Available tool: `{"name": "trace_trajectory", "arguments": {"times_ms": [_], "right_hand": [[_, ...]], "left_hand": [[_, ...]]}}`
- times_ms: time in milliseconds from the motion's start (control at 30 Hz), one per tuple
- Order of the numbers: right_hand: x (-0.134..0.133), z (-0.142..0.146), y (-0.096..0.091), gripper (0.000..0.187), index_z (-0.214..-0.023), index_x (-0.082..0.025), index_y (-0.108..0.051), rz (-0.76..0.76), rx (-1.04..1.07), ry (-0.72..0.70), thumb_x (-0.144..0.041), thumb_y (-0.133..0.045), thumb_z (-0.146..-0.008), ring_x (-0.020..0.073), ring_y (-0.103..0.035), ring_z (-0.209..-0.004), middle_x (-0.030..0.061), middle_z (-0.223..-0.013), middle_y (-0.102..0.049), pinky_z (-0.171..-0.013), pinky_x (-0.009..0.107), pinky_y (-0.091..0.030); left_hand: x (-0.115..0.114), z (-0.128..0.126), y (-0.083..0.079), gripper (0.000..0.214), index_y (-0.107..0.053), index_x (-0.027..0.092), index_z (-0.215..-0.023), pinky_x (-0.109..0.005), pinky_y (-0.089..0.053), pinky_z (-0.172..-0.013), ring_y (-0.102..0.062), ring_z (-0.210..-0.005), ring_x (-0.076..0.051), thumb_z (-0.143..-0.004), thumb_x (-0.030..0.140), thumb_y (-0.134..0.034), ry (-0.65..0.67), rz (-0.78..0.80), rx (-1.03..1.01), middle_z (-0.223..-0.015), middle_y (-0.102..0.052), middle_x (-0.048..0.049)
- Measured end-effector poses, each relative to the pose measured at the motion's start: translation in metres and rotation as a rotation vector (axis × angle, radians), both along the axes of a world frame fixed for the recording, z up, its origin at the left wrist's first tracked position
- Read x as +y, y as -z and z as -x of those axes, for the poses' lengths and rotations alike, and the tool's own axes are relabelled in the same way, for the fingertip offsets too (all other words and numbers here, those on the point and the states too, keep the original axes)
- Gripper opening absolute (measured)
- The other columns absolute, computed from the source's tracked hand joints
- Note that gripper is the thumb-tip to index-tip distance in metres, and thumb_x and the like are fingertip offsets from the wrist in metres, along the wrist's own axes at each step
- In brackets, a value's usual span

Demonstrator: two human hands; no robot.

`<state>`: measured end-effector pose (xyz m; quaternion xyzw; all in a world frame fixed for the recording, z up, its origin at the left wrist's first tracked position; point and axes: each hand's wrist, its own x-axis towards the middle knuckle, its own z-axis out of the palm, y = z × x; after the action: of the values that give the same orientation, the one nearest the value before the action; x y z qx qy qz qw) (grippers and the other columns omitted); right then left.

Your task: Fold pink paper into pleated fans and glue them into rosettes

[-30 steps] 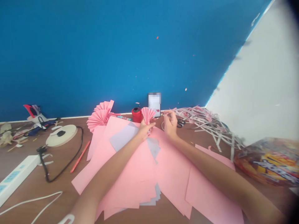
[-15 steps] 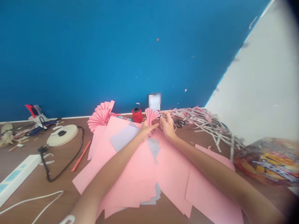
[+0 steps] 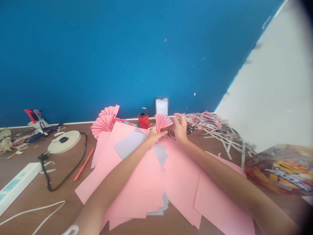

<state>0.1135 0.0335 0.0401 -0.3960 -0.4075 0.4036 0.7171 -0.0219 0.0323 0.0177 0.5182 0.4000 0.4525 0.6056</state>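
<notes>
Behind the brown table (image 3: pixel 58 217), blue wall (image 3: pixel 117 58) meets white wall (image 3: pixel 276 81).

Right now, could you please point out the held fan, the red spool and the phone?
Held fan (image 3: pixel 162 122), head view: middle pleats.
Red spool (image 3: pixel 143 122), head view: red side.
Phone (image 3: pixel 161 107), head view: screen.

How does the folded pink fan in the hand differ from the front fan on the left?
The held fan is gripped at its lower end in the left hand; the front fan sits near the wall, untouched. The held fan is narrower, while the front fan spreads more widely. Both look like pleated pink paper.
</notes>
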Motion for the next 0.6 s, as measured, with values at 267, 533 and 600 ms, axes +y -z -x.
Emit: {"name": "trace_trajectory", "arguments": {"times_ms": [267, 533, 600], "right_hand": [[0.012, -0.017, -0.005, 0.017, -0.099, -0.026, -0.049, -0.013, 0.023, 0.128, -0.027, -0.050, -0.082, 0.0087, -0.026, -0.040, -0.0108, -0.050, -0.030, -0.040, 0.020, -0.021], [0.017, -0.026, -0.011, 0.018, -0.096, -0.025, -0.047, 0.048, 0.103, 0.189, -0.022, -0.049, -0.079, 0.0090, -0.031, -0.042, -0.0103, -0.052, -0.029, -0.041, 0.020, -0.025], [0.019, -0.028, -0.010, 0.018, -0.096, -0.025, -0.048, 0.061, 0.118, 0.190, -0.020, -0.048, -0.078, 0.0088, -0.031, -0.042, -0.0102, -0.052, -0.030, -0.041, 0.020, -0.024]], "left_hand": [[-0.003, 0.000, -0.005, 0.049, -0.060, 0.017, -0.098, -0.018, -0.026, -0.039, -0.045, -0.047, -0.003, -0.059, 0.030, -0.085, 0.022, -0.002, -0.015, -0.081, -0.062, -0.0005], [-0.003, 0.002, -0.003, 0.045, -0.057, 0.017, -0.095, -0.019, -0.023, -0.034, -0.039, -0.040, -0.001, -0.062, 0.033, -0.083, 0.046, -0.030, 0.002, -0.079, -0.061, 0.0010], [-0.003, 0.003, -0.004, 0.044, -0.055, 0.018, -0.095, -0.019, -0.023, -0.034, -0.039, -0.040, -0.001, -0.063, 0.033, -0.082, 0.068, -0.042, -0.004, -0.079, -0.060, 0.0014]]}}
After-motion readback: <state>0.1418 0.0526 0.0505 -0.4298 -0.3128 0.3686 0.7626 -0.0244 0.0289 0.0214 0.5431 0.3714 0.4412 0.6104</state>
